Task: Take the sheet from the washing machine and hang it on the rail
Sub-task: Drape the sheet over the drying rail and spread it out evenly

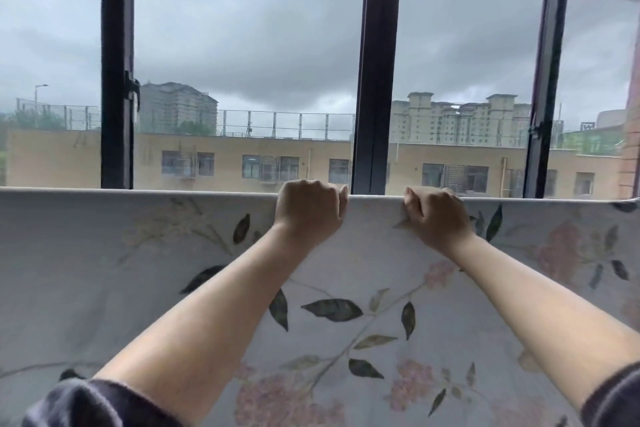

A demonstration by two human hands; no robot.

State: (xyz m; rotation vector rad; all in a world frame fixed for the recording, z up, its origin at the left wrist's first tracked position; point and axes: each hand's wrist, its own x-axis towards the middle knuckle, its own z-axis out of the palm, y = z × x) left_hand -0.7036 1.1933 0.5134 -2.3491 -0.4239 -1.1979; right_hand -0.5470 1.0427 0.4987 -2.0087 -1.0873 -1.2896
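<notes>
A pale sheet (121,270) printed with pink flowers and dark leaves hangs straight down across the whole width of the view. Its top fold lies over a horizontal rail, which the cloth hides. My left hand (310,208) grips the top fold near the middle, fingers curled over it. My right hand (434,215) grips the same fold a short way to the right and bunches a little cloth under its fingers. Both forearms reach up from dark sleeves.
Right behind the sheet stands a large window with dark vertical frames (375,73). A latch (132,94) sits on the left frame. Beige buildings and a grey sky lie outside.
</notes>
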